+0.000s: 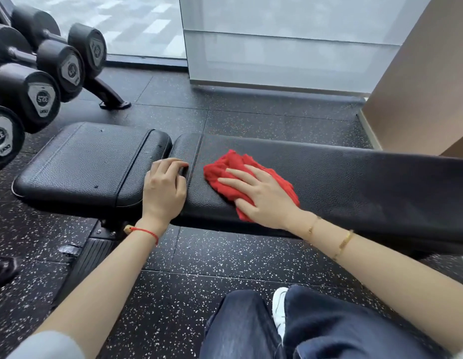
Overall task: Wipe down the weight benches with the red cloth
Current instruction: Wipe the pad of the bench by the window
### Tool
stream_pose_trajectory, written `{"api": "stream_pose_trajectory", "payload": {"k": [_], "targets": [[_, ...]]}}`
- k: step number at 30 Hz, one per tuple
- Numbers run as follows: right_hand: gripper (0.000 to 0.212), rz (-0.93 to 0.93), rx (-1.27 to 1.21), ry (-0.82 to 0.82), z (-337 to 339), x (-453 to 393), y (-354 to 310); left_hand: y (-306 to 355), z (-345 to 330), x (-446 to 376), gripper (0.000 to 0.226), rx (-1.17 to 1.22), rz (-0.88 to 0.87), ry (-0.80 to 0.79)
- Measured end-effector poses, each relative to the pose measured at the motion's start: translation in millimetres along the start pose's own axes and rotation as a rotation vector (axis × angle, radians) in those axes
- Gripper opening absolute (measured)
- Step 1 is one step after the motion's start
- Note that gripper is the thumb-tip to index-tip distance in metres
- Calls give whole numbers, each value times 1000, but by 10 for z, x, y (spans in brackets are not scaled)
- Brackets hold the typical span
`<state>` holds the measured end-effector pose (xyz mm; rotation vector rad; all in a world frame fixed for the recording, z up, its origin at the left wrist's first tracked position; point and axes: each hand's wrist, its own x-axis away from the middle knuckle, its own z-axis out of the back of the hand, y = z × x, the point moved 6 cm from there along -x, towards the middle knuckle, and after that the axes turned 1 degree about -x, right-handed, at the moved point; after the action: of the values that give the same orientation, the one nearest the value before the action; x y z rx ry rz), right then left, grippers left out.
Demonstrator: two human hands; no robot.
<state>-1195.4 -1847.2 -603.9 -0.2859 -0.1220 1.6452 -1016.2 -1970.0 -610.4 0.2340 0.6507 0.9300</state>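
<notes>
A person crouches beside a black padded bench (329, 177) in a gym, pressing a red cloth (230, 164) flat onto its long back pad. The right hand (261, 195) lies on the cloth with straight, spread fingers, palm down, holding nothing in a curl. The left hand (164, 187) rests at the gap between the back pad and the seat pad (82, 161), its fingers bent over the end of the back pad as if bracing; whether it truly grips the edge cannot be told.

The bench runs left to right across the view, and that is the axis that matters. The cloth sits at the left end of the back pad, just beside the gap, so nearly the whole length of that surface stretches away to the right, on the right hand's own side. A sweep that way would likely cover it without the arms crossing. The seat pad lies to the left, beyond the left hand, nearer that hand than the one with the cloth.

Dumbbells (41, 97) on a rack fill the upper left. Their end caps carry a number and a small logo, but the print is too blurred to read with confidence. No brand shows on the bench. The speckled rubber floor (225, 255) runs beneath.
</notes>
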Motion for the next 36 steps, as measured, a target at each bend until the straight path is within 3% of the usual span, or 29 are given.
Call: {"api": "stream_pose_trajectory", "payload": {"k": [6,8,13,18,25,29,33,36], "targets": [[50,-552,67,152,273,328,807,97,2,42,33,-57,-26,-10],[51,-616,48,145,243,320,773,258,-47,85,38,-17,-45,-35],[53,-401,22,54,120,546,363,652,-283,242,46,-71,-95,-98],[52,-298,33,87,168,836,332,611,-314,289,41,-128,-92,-47],[48,-558,-1,102,201,246,683,689,-336,284,42,-242,-95,-104],[51,-402,10,75,94,-104,421,696,-347,275,41,-266,-102,-101],[52,-204,-1,66,70,56,272,693,-334,264,40,-246,-94,-126],[51,-165,-47,86,90,122,379,715,-293,260,41,-229,-68,-200]]}}
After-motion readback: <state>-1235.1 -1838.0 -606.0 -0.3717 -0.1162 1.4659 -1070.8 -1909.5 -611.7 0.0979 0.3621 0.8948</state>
